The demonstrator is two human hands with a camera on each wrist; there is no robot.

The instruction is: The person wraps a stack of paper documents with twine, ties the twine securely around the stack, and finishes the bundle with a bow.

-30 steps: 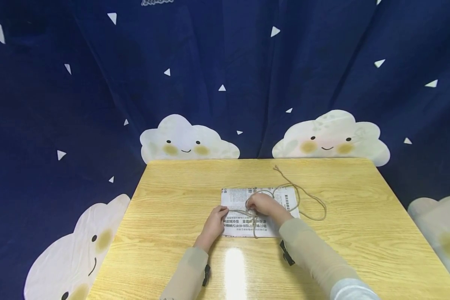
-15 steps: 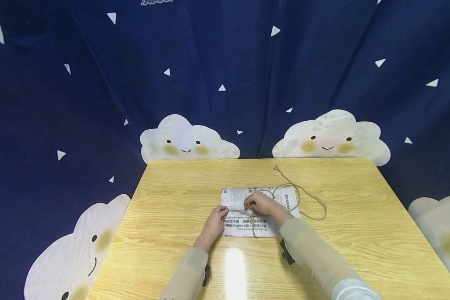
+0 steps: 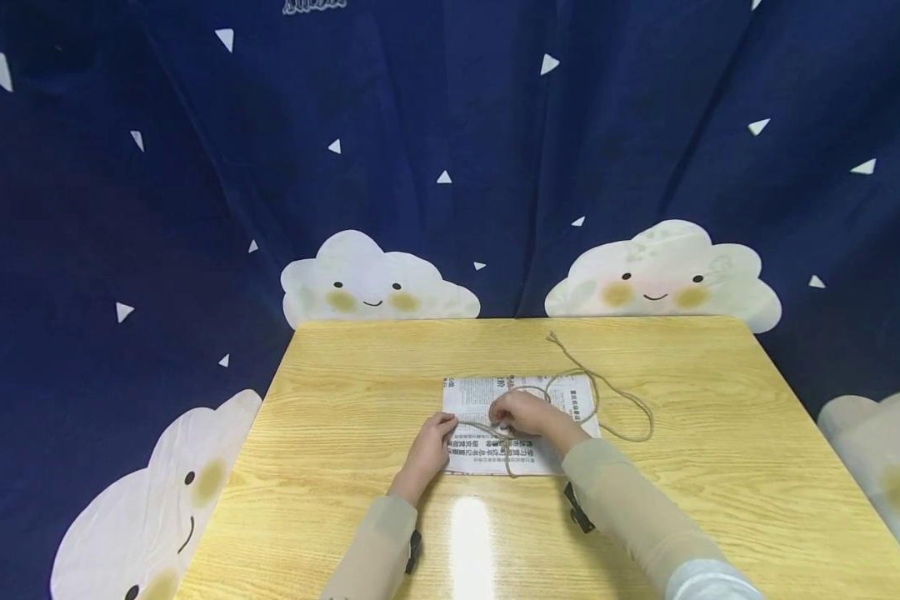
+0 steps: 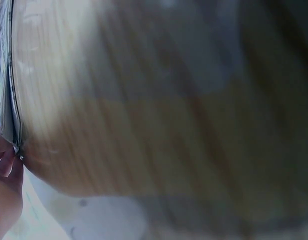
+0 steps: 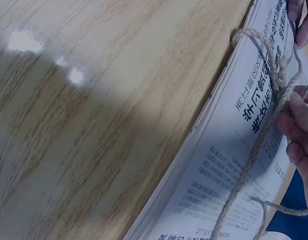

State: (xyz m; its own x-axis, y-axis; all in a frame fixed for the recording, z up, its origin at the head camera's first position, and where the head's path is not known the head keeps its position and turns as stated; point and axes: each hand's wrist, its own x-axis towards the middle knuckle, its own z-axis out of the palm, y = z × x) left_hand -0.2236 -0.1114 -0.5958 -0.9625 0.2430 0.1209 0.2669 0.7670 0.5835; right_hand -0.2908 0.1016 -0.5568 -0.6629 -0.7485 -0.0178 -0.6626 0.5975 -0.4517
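A folded newspaper stack (image 3: pixel 487 460) lies on the table with a length of brown twine (image 5: pixel 248 167) running across and around it. The strands cross near the middle of the stack, where a short loop hangs over the near edge. My right hand (image 3: pixel 527 412) pinches the twine beside this crossing, its thumb and fingers bent close together, as the right wrist view shows. At the stack's left edge, my left hand (image 3: pixel 429 446) pinches the twine where it meets the paper. The left wrist view catches only the left fingers (image 4: pixel 11 170) at the stack's edge.
Beyond the stack's right side, a loose tail of twine (image 3: pixel 630 396) curves over the wooden table (image 3: pixel 720 467) toward its far edge. A dark blue curtain (image 3: pixel 510 167) with cloud and triangle prints hangs behind the table.
My right hand has shifted slightly at the crossing, and the twine there has moved a little with it. The left hand has stayed in place at the stack's left edge.
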